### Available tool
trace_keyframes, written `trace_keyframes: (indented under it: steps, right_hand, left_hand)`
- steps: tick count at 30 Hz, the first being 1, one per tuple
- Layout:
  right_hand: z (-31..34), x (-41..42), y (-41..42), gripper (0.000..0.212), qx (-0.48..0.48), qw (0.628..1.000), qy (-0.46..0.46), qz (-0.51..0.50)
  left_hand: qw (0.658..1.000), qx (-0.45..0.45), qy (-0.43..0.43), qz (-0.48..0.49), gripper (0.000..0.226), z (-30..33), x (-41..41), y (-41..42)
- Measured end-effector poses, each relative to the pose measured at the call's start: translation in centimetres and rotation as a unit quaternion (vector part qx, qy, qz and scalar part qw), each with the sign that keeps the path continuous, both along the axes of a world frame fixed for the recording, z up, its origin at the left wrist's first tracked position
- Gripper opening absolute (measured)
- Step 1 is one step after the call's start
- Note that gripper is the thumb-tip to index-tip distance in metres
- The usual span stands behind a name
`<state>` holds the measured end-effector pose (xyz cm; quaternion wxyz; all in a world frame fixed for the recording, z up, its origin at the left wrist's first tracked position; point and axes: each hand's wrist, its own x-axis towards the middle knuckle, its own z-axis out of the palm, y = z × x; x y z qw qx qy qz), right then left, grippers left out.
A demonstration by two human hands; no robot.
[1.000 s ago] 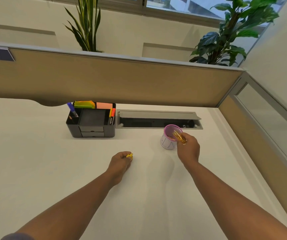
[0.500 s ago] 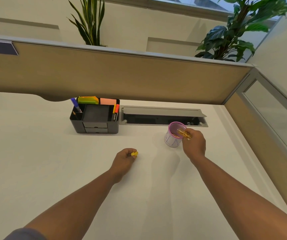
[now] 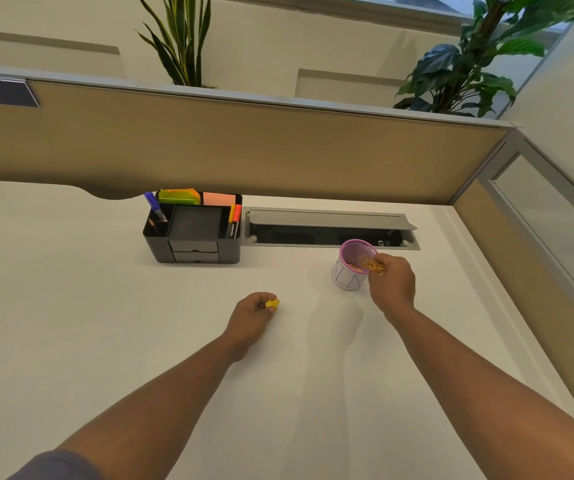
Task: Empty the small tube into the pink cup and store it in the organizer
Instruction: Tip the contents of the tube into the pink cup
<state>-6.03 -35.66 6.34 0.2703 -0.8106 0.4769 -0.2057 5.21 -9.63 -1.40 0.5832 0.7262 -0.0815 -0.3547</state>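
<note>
Tube (image 3: 372,264) tilted mouth-down over the rim of the pink cup (image 3: 349,277): that tilt is what the pouring turns on, with the long axis running from the right hand (image 3: 392,282) up and left toward the cup's opening. The right-hand fingers are closed around the tube's rear end, and yellowish small pieces show inside it; some already seem to lie in the cup, though too small to tell what they are. The cup stands toward the desk's back right, just in front of the open cable tray (image 3: 330,228). The left hand (image 3: 252,315) rests near the desk's middle, fingers pinched on a small yellow cap (image 3: 272,303). The black organizer (image 3: 193,233) sits at the back edge, left of the cable tray, nearer the left hand, holding pens, markers and sticky notes; its middle compartment looks empty.
</note>
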Motion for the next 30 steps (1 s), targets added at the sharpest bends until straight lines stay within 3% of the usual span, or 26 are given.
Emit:
trace_keyframes:
  steps: [16, 22, 26, 30]
  right_hand:
    - [0.5, 0.5, 0.0, 0.025, 0.007, 1.000, -0.020, 0.018]
    - [1.4, 0.2, 0.4, 0.037, 0.015, 0.995, -0.092, 0.023]
    - [1.9, 0.6, 0.2, 0.031, 0.000, 0.991, -0.122, 0.048]
    - [2.1, 1.1, -0.1, 0.044, -0.007, 0.990, -0.131, 0.055]
  left_hand:
    - [1.000, -0.002, -0.002, -0.001, 0.021, 0.1, -0.1, 0.1]
    - [1.000, -0.007, -0.001, 0.001, 0.020, 0.2, -0.1, 0.1]
    - [1.000, -0.013, 0.002, 0.004, 0.019, 0.1, -0.1, 0.1]
    - [1.000, -0.012, 0.000, 0.001, 0.019, 0.0, -0.2, 0.2]
